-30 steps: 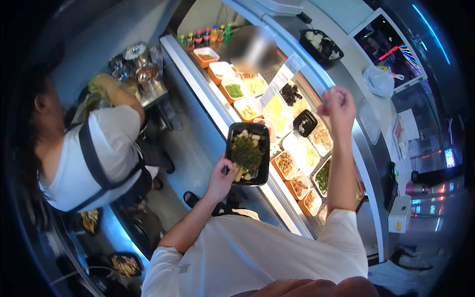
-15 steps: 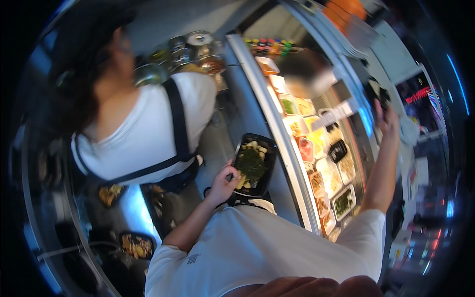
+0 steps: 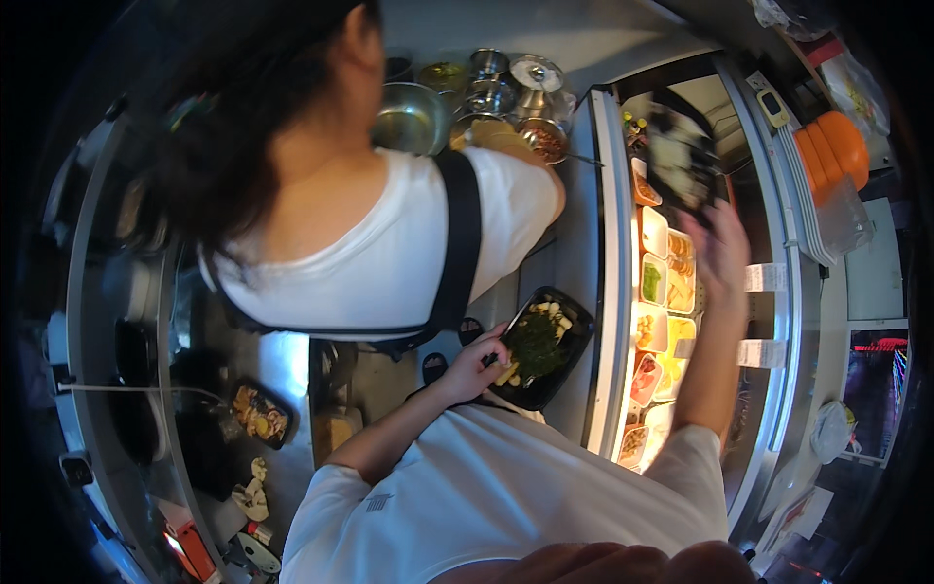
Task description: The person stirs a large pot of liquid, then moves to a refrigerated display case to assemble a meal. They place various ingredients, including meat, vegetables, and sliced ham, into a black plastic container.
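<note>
My left hand grips the near-left rim of a black plastic food tray. Dark green shredded leaves and pale chunks lie inside it, in front of my waist. Stretched out over the lit display case, my right hand is smeared by motion. Its fingers meet the lower edge of a black container with pale contents, also blurred and apparently tilted. Beneath my right forearm stand several white tubs of food in the case.
A co-worker in a white shirt stands close at left, one arm toward metal pots. A filled black tray sits on the left counter. Orange containers and white trays line the right side.
My right hand, with the black container, has swung from the far right to over the display case. The view has shifted. My left hand still holds its tray.
</note>
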Demonstrator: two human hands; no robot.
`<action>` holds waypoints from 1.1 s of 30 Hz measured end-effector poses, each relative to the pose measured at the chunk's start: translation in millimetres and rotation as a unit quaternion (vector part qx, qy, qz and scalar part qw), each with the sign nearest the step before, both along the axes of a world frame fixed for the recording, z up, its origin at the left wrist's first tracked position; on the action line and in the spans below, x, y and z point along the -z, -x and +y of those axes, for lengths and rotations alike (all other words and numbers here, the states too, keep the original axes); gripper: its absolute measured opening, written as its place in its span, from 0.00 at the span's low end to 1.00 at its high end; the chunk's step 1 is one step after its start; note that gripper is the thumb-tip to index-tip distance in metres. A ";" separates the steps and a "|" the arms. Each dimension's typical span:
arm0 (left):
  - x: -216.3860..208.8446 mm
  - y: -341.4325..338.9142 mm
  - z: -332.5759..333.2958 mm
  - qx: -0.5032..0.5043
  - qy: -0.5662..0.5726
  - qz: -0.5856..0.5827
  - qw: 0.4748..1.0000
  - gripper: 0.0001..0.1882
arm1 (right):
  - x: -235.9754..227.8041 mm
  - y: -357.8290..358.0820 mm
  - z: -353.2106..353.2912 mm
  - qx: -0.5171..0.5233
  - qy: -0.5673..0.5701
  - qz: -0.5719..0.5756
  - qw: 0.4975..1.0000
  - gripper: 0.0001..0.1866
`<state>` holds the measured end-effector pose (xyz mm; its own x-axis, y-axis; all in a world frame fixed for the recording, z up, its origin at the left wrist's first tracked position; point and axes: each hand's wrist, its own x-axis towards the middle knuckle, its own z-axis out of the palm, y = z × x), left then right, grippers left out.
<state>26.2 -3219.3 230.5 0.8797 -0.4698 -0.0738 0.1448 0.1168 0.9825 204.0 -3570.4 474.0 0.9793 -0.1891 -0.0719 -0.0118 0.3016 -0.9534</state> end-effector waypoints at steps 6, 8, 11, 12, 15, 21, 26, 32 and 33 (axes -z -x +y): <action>22.1 -28.1 -27.5 0.001 -0.037 -0.031 0.999 0.08 | 60.0 -149.8 61.9 -0.143 0.033 0.021 0.989 0.03; 32.2 -38.3 -36.3 0.005 -0.042 -0.057 0.997 0.08 | 79.1 -191.9 79.5 -0.170 0.042 0.028 0.984 0.05; 24.7 -50.0 -52.8 0.023 -0.037 -0.050 0.998 0.09 | 108.1 -244.6 103.2 -0.214 0.064 0.016 0.975 0.05; 23.5 -51.0 -58.0 0.011 -0.013 -0.030 0.999 0.09 | 108.9 -255.7 119.3 -0.227 0.065 0.025 0.971 0.05; 50.0 -49.4 -67.1 0.064 -0.033 0.026 0.997 0.07 | 131.5 -296.6 154.9 -0.246 0.098 0.044 0.963 0.05; 74.6 -47.0 -75.1 0.054 -0.052 0.076 0.994 0.06 | 154.7 -339.5 234.2 -0.270 0.396 -0.071 0.875 0.10; 71.2 -49.1 -77.1 0.034 -0.042 0.104 0.993 0.06 | 237.4 -369.3 291.5 -0.230 0.672 -0.363 0.604 0.11; 70.4 -41.0 -84.3 0.009 -0.041 0.128 0.991 0.06 | 270.5 -381.5 319.6 -0.236 0.734 -0.364 0.522 0.13; 68.7 -41.1 -85.8 0.005 -0.041 0.131 0.991 0.06 | 271.9 -385.8 316.3 -0.208 0.715 -0.352 0.567 0.13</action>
<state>67.3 -3305.1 161.8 0.8207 -0.4614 -0.3370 0.3967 0.0356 0.9173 589.7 -3254.1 202.1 0.6512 0.6968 0.3006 0.7373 -0.6748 -0.0331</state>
